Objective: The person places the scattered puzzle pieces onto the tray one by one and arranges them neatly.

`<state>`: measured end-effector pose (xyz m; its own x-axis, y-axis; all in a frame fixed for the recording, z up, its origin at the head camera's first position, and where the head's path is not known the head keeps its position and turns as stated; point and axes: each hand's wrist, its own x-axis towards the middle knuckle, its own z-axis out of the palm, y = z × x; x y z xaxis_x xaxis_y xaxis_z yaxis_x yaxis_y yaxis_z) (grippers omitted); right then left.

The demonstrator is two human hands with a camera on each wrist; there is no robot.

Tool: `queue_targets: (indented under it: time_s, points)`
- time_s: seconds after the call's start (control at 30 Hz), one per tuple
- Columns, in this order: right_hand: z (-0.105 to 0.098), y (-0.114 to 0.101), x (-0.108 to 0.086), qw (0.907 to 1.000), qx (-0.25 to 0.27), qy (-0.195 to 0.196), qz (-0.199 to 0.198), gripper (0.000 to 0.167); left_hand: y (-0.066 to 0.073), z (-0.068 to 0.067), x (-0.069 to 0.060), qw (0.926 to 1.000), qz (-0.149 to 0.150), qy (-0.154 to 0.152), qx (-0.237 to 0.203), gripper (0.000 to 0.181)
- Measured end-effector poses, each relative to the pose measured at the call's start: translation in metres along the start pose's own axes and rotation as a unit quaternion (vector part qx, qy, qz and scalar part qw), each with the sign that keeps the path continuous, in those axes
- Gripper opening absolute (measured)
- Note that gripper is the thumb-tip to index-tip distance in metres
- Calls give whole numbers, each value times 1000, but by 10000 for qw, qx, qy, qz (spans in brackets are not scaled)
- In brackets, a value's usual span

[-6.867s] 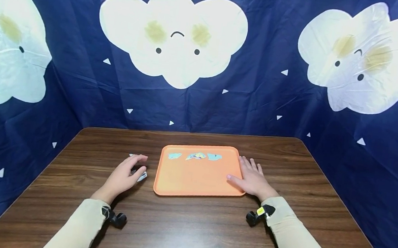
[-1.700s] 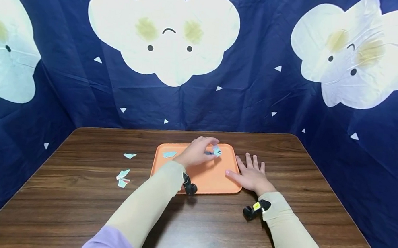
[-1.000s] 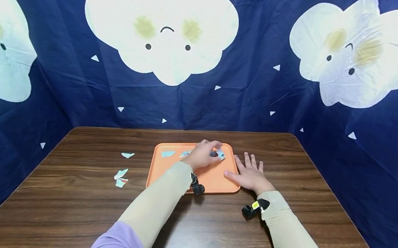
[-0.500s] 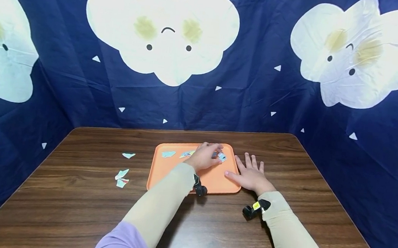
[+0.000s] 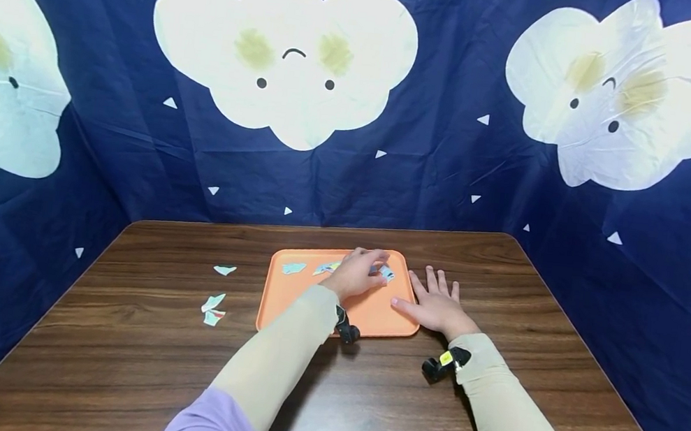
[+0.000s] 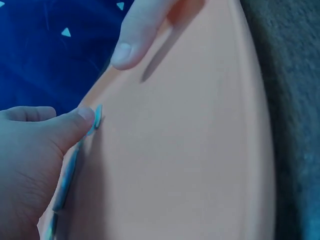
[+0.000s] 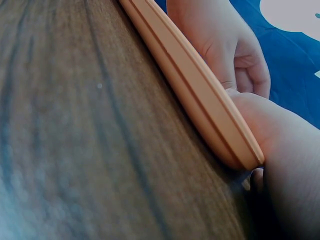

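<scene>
My left hand (image 5: pixel 357 273) reaches over the orange tray (image 5: pixel 310 310), its fingers bent and thumb tip at a small light-blue picture piece (image 5: pixel 387 273) near the tray's far right corner. In the left wrist view, the left thumb touches the edge of that piece (image 6: pixel 98 116); the other fingers' contact is partly hidden. Two more picture pieces lie along the tray's far side: a pale blue one (image 5: pixel 293 268) and a multicoloured one (image 5: pixel 326 267), partly covered by the hand. My right hand (image 5: pixel 437 309) rests spread at the tray's right rim, thumb over the edge.
Left of the tray, several irregular picture pieces lie on the brown wooden table (image 5: pixel 118 332): one farther back (image 5: pixel 224 270), and a nearer pair (image 5: pixel 213 308). A dark blue cloud-print curtain (image 5: pixel 298 182) stands behind the table and along its sides.
My left hand has moved from the table's left side onto the tray with a picture piece, now set down farther right than before. In the last half second both hands stay nearly still.
</scene>
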<state>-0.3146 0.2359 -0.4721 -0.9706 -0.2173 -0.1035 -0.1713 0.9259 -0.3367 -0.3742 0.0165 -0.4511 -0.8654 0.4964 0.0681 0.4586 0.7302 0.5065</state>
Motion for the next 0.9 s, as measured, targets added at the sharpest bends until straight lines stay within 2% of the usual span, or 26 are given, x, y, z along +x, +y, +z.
queue_targets:
  time_s: [0.1,0.17,0.37,0.47,0.73,0.9]
  points:
    - [0,2,-2,10000,-35,2,37,99,4,0,-1,9999,-6,39,-117,58]
    - [0,3,-2,10000,-36,40,37,98,6,-1,0,10000,21,71,-36,58]
    - [2,2,-1,9999,5,118,-17,97,9,2,5,9968,106,7,798,56]
    - [2,0,-1,10000,1,80,-12,97,10,3,5,9951,153,-28,975,54]
    - [1,-1,1,10000,-47,31,30,98,12,2,5,9960,259,-35,851,56]
    - [3,1,2,10000,-39,-14,41,97,4,-1,-1,9994,192,126,246,55]
